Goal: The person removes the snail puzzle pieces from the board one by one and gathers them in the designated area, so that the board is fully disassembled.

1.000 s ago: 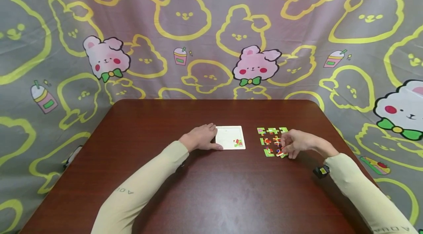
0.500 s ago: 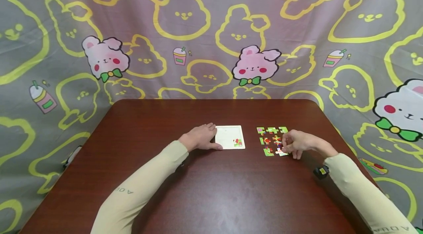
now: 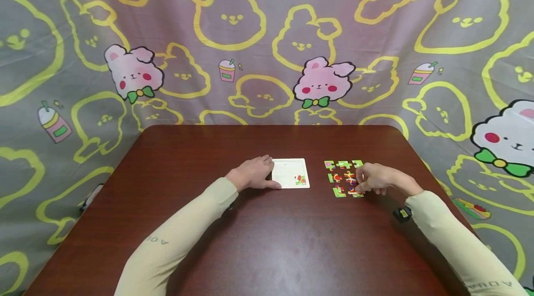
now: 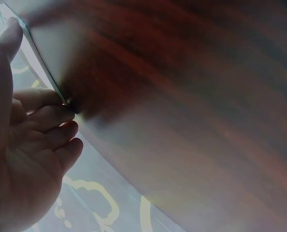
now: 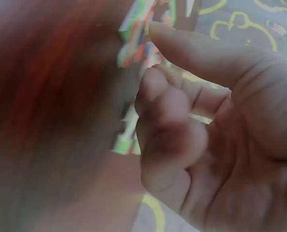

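My left hand [image 3: 253, 173] rests at the left side of a white puzzle board [image 3: 288, 170], fingers on its far part and thumb at the near corner. In the left wrist view, the thumb and fingers lie along the board's thin edge [image 4: 42, 65]. One coloured piece [image 3: 301, 179] sits in the board's lower right corner. My right hand [image 3: 377, 178], over the right column of loose pieces, pinches a colourful jigsaw piece [image 5: 132, 52] between thumb and index finger. The other fingers are curled towards the palm and partly hide the pieces behind them.
Several loose jigsaw pieces [image 3: 340, 191] with green, red and white print lie in spaced rows right of the board. Everything stands on a dark reddish-brown table [image 3: 283, 240]. A grey curtain [image 3: 258, 64] with cartoon bunnies hangs behind and beside it.
At the near right of the loose pieces, the piece under my right fingertips has shifted and shows differently. My right hand moves only slightly. My left hand and the board stay in place.
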Action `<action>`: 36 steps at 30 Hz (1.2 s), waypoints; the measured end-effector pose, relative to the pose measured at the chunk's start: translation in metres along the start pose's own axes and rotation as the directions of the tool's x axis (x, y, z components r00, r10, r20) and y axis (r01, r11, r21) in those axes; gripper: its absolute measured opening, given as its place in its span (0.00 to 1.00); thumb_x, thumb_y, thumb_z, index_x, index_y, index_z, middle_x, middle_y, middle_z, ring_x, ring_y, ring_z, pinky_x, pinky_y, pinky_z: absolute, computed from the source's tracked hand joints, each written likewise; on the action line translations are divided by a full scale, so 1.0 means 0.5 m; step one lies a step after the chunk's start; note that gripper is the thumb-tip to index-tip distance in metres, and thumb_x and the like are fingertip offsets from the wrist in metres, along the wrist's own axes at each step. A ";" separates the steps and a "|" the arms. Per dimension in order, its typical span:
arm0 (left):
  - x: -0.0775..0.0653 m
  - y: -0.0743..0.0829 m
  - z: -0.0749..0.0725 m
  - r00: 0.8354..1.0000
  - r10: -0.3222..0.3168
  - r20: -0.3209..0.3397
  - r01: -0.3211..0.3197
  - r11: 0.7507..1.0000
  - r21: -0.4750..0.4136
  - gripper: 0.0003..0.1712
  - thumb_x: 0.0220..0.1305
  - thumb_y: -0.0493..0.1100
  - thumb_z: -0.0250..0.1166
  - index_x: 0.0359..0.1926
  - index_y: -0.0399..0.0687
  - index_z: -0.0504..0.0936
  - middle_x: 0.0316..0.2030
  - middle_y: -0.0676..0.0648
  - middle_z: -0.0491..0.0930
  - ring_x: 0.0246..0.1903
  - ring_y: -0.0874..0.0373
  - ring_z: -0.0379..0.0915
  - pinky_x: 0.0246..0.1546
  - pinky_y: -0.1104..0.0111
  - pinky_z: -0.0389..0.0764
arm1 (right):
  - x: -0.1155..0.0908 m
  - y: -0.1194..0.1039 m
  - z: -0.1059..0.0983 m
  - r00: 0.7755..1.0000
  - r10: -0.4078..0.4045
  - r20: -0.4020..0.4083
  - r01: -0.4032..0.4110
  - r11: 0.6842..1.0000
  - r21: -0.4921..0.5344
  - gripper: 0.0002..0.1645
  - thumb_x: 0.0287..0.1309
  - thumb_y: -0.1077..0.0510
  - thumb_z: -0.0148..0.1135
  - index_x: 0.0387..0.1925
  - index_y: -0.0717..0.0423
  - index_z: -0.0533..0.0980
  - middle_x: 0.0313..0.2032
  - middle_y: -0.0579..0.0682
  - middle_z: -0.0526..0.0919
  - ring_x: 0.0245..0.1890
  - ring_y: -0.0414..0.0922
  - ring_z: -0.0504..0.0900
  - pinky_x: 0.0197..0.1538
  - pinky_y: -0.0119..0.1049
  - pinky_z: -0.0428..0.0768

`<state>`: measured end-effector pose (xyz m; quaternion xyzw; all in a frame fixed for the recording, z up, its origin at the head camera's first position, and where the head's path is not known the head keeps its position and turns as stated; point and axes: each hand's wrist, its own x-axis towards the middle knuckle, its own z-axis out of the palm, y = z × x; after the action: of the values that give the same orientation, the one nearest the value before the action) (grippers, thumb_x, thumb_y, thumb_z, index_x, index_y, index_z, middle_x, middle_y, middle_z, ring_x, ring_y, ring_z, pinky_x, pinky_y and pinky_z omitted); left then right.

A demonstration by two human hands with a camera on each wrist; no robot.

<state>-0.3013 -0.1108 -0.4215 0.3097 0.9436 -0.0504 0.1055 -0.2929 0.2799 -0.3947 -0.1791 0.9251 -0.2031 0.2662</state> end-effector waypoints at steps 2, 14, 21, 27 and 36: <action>0.000 0.000 0.000 1.000 0.001 -0.004 -0.001 1.000 0.001 0.56 0.61 0.78 0.50 0.72 0.39 0.62 0.73 0.37 0.58 0.75 0.47 0.52 0.74 0.60 0.58 | 0.000 -0.009 -0.004 1.000 -0.012 -0.006 0.012 1.000 -0.018 0.13 0.58 0.52 0.69 0.29 0.53 0.74 0.17 0.47 0.74 0.11 0.40 0.71 0.14 0.32 0.73; 0.002 -0.001 -0.001 0.999 0.014 -0.029 -0.013 1.000 0.009 0.54 0.62 0.77 0.50 0.71 0.38 0.63 0.73 0.37 0.59 0.75 0.47 0.51 0.76 0.59 0.56 | 0.042 -0.095 0.013 0.982 -0.184 -0.041 0.184 0.983 -0.004 0.07 0.64 0.53 0.64 0.34 0.52 0.78 0.23 0.53 0.81 0.16 0.46 0.77 0.21 0.39 0.78; 0.003 -0.003 0.005 0.999 0.021 -0.041 -0.020 0.999 0.029 0.53 0.62 0.77 0.50 0.70 0.39 0.65 0.72 0.37 0.61 0.75 0.46 0.52 0.75 0.59 0.56 | 0.077 -0.131 0.038 0.965 -0.247 -0.083 0.242 0.968 -0.069 0.09 0.63 0.54 0.64 0.40 0.55 0.77 0.25 0.46 0.79 0.15 0.40 0.75 0.21 0.32 0.75; 0.003 -0.002 0.010 0.999 0.018 -0.039 -0.017 0.999 0.033 0.54 0.62 0.78 0.49 0.71 0.39 0.65 0.72 0.38 0.61 0.75 0.47 0.52 0.75 0.59 0.56 | 0.106 -0.156 0.054 0.955 -0.271 -0.121 0.255 0.958 -0.131 0.14 0.61 0.54 0.66 0.44 0.57 0.78 0.28 0.45 0.80 0.21 0.37 0.75 0.29 0.32 0.74; 0.003 0.000 0.008 0.999 0.019 -0.040 -0.017 0.999 0.040 0.54 0.62 0.78 0.48 0.71 0.40 0.64 0.73 0.38 0.60 0.75 0.47 0.51 0.75 0.60 0.56 | 0.132 -0.179 0.080 0.942 -0.309 -0.133 0.285 0.943 -0.171 0.14 0.58 0.54 0.68 0.43 0.57 0.78 0.26 0.45 0.80 0.24 0.37 0.73 0.29 0.30 0.71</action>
<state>-0.3016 -0.1106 -0.4257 0.3211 0.9416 -0.0619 0.0807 -0.3028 0.1632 -0.4111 -0.3198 0.9180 -0.1848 0.1442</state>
